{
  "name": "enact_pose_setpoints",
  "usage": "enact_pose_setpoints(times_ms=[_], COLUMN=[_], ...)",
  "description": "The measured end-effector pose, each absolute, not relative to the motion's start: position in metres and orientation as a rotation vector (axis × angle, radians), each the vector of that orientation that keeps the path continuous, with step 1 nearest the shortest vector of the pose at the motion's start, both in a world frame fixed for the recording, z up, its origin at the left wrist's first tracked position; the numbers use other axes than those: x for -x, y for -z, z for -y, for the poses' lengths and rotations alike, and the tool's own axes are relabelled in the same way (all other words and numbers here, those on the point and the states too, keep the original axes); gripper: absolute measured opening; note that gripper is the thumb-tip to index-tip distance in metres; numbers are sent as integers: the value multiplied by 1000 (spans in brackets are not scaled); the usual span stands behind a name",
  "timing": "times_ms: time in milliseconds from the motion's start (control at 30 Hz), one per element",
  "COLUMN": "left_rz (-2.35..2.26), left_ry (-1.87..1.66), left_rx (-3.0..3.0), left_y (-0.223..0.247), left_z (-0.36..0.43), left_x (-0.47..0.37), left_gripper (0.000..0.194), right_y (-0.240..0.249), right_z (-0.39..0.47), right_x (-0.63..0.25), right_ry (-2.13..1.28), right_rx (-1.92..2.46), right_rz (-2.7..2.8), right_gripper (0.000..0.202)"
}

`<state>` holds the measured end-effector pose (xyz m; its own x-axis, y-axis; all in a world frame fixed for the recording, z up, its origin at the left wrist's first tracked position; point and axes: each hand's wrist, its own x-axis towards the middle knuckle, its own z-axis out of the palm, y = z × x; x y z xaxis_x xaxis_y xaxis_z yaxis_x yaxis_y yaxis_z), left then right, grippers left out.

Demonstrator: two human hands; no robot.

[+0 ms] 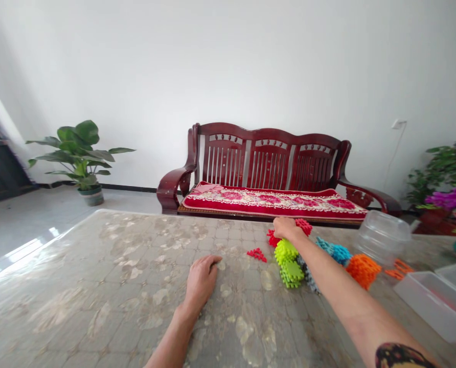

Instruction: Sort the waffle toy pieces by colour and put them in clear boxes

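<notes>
My right hand point(284, 227) reaches to the far side of the table, its fingers curled at the red interlocking pieces point(303, 226); the fingertips are hidden, so what they hold cannot be made out. Nearer to me, beneath that hand, lie lime-green pieces point(286, 252) and green pieces point(291, 274). Grey pieces point(308, 276) are partly covered by my right forearm. Blue pieces point(341, 254) and orange pieces point(363, 271) lie to its right. A few red pieces point(257, 254) sit apart on the left. My left hand point(203, 276) rests on the tablecloth, its fingers pointing downward and partly hidden.
The patterned table point(136, 286) fills the foreground. At its right stand a clear round container point(383, 237) and a translucent box point(435, 301), with loose orange pieces point(399, 269) between them. Beyond the table is a wooden bench point(270, 163); potted plants point(91, 195) flank it.
</notes>
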<state>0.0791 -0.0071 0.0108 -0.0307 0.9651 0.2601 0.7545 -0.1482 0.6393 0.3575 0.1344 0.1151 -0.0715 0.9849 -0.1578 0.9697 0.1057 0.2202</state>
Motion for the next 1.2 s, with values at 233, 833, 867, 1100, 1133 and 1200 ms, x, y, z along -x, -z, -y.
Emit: enact_pose_setpoints(times_ms=[233,833,867,1100,1133,1200], left_rz=[-1818,-1805,-1805,-1809,-1808,-1807], left_ry=[-969,-954,-959,-972,-969,-961], left_rx=[-1949,-1954,-1952,-1944,-1945,-1943], left_y=[-12,-14,-14,-16,-16,-16], left_z=[8,8,9,10,10,10], left_x=[-80,-80,-80,-80,-80,-80], left_gripper=[32,33,33,33,33,33], right_y=[-114,-109,-107,-100,-100,-101], right_z=[-139,-136,-138,-140,-140,-141], right_x=[-360,-334,-332,-331,-332,-334], right_ry=[-42,4,13,90,99,105], right_rx=[-1920,-2006,-2005,-1992,-1991,-1993], right_rz=[-2104,-2157,-2151,-2073,-2063,-2055], right_gripper=[43,37,38,42,42,42])
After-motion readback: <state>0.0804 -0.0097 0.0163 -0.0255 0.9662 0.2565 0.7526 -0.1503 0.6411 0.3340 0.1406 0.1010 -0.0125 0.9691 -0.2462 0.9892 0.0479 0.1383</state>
